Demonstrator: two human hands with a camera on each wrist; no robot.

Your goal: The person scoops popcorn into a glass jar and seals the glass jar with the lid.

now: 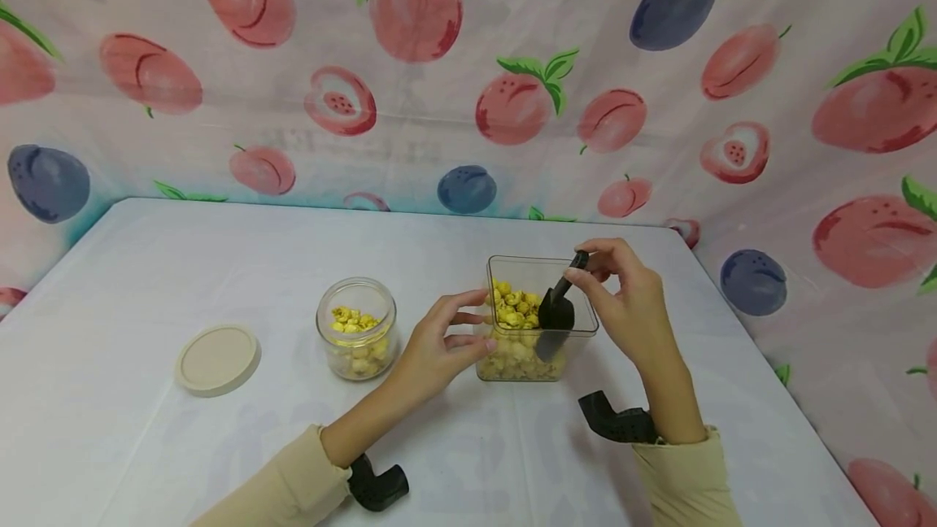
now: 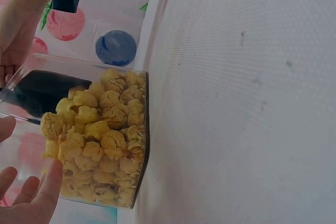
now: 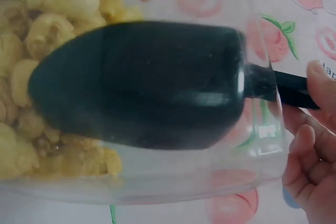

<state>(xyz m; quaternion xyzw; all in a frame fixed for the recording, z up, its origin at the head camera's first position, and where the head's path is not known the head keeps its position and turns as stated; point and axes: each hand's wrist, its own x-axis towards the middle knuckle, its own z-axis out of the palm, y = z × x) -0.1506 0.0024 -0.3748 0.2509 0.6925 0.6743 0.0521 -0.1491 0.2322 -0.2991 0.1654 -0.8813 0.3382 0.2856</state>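
Note:
A clear square container holds yellow popcorn. My right hand pinches the handle of a black scoop at the container's right side. In the right wrist view, the scoop's blade lies inside the clear wall with its tip against the popcorn. At the container's left side is my left hand, its fingers spread and fingertips right at the wall. Left of that hand stands a round glass jar with popcorn in its lower part.
A round beige lid lies flat on the white table, left of the jar. Behind the table and along its right side hangs a fruit-print cloth. Black wrist mounts stick out at both sleeves.

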